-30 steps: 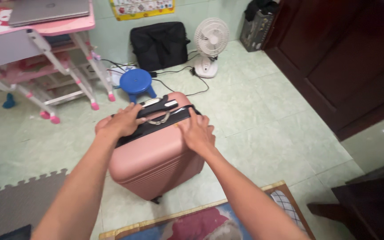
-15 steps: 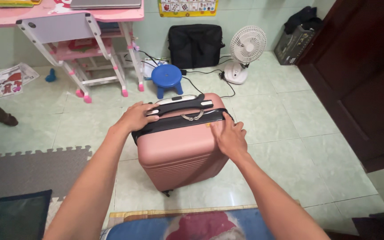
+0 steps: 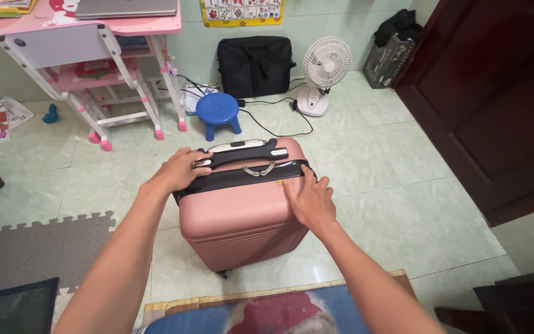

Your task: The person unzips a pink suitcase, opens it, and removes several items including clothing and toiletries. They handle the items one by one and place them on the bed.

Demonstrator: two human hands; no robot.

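Note:
A pink hard-shell suitcase (image 3: 236,219) stands upright on the tiled floor in front of me, with a black zipper band and a black and silver top handle (image 3: 245,151). My left hand (image 3: 177,171) rests on the suitcase's top left corner, fingers on the end of the handle. My right hand (image 3: 307,196) lies flat against the upper right front of the shell, fingers near the zipper band. Two metal zipper pulls (image 3: 259,170) hang at the top middle between my hands.
A blue stool (image 3: 217,111), a white fan (image 3: 324,68) with cables, and a black bag (image 3: 254,65) stand behind the suitcase. A pink desk (image 3: 75,37) is at the far left, a dark wooden door (image 3: 495,99) at right. A grey foam mat (image 3: 32,250) and a rug (image 3: 267,312) lie near me.
The view shifted slightly. My right hand slid a little lower on the suitcase's front. My left hand stays on the top left corner.

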